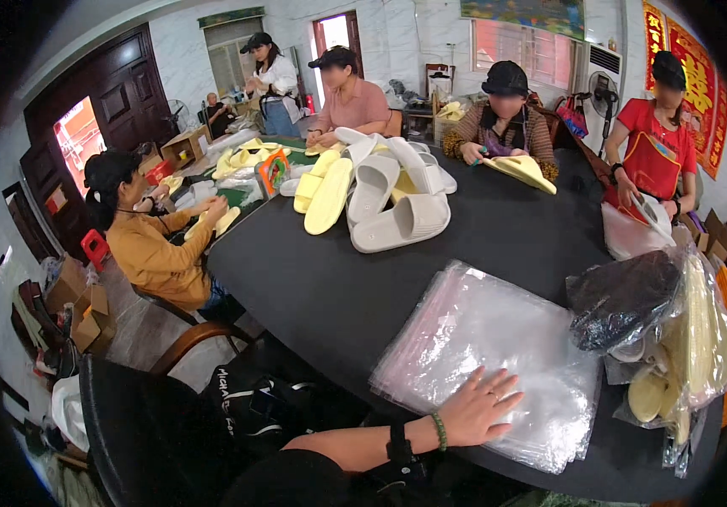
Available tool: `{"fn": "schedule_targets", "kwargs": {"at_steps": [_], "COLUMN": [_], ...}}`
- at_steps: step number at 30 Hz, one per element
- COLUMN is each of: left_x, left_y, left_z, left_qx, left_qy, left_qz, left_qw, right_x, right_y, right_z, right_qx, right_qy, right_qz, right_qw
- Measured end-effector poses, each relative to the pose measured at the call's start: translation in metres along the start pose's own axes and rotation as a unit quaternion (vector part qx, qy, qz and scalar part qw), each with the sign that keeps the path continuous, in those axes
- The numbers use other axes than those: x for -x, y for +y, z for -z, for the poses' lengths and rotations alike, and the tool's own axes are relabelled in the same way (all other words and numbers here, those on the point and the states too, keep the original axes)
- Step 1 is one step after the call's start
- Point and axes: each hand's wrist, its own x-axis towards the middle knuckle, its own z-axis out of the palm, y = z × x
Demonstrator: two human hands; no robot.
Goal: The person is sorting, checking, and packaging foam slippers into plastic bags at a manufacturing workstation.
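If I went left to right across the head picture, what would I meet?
Red stool, yellow slippers at the pile's left edge, front grey slipper, left hand resting on clear bags, bagged yellow slippers.

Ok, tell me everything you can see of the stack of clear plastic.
The stack of clear plastic looks like thin, flat, glossy sheets or bags, with glare, wrinkles and a pinkish tint along the left side. Its edges are slightly uneven. It lies flat on the black table, turned at an angle, close to the near edge. The wearer's left hand rests spread on it, palm down. Bagged items sit just to its right; whether they touch it is unclear.
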Motion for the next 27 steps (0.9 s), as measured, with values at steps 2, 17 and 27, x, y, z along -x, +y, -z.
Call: {"fn": "schedule_targets", "kwargs": {"at_steps": [2,17,27], "left_x": [-0.001,-0.003,-0.001], "left_y": [0.0,-0.003,-0.004], "left_z": [0.0,-0.001,-0.003], "left_qx": [0.001,-0.008,-0.003], "left_qy": [0.001,0.015,0.042], "left_qz": [0.003,-0.009,-0.02], "left_qw": [1.0,1.0,0.999], "right_x": [-0.002,0.019,0.054], "right_y": [0.0,-0.018,-0.013], "right_z": [0.0,0.004,0.011], "right_qx": [0.009,0.079,0.108], "right_qy": [0.008,0.105,0.184], "right_qz": [-0.003,0.007,0.016], "right_qw": [1.0,0.991,0.977]}}
